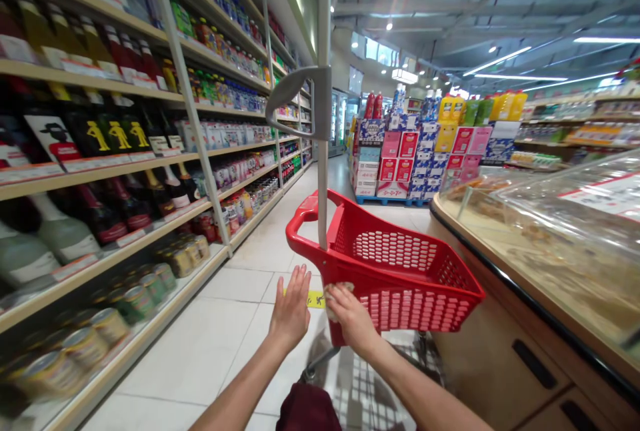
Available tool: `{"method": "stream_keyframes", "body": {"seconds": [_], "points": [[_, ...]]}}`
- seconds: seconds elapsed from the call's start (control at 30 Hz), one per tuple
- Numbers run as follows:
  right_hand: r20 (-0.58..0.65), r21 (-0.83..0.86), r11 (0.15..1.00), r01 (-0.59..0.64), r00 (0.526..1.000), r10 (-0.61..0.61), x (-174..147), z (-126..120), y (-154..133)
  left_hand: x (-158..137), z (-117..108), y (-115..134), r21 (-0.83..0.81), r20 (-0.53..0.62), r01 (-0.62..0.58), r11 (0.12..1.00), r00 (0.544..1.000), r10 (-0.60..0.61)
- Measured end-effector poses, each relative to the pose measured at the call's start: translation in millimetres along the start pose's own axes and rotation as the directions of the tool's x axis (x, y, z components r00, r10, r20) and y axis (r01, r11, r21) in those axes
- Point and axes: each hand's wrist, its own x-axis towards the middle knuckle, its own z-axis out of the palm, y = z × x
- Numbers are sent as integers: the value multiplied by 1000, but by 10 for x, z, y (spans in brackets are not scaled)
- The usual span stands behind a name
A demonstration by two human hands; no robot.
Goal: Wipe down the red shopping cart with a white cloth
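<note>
A red plastic shopping cart (400, 271) stands in the aisle ahead of me, with perforated basket walls and a tall metal pole (323, 177) rising at its near left side. My right hand (349, 311) presses a pale, crumpled cloth (333, 297) against the near end of the basket; most of the cloth is hidden under the fingers. To the left of the cart, my left hand (291, 307) hovers with its fingers stretched out and holds nothing. Near the pole's upper part is a grey handle (300, 104).
Shelves of bottles and cans (150, 211) line the left side. On the right runs a wooden counter (500, 344) with clear covers (575, 204). Stacked drink cartons (400, 157) stand farther ahead. A yellow floor sticker (315, 299) lies behind my hands.
</note>
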Motion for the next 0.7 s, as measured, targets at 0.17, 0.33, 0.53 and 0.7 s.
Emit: {"method": "stream_keyframes", "body": {"seconds": [0.17, 0.33, 0.53, 0.7], "points": [[-184, -29, 981, -189, 966, 181, 515, -66, -38, 276, -203, 53, -14, -50, 19, 1000, 999, -20], [-141, -106, 934, -341, 935, 326, 275, -281, 435, 424, -204, 198, -32, -118, -107, 994, 988, 102], [-204, -219, 812, -542, 839, 505, -293, -498, 756, 577, -17, 470, -43, -78, -220, 974, 973, 217], [-143, -229, 876, -425, 905, 401, -134, -386, 676, 752, 60, 706, -45, -26, -153, 987, 988, 152]]}}
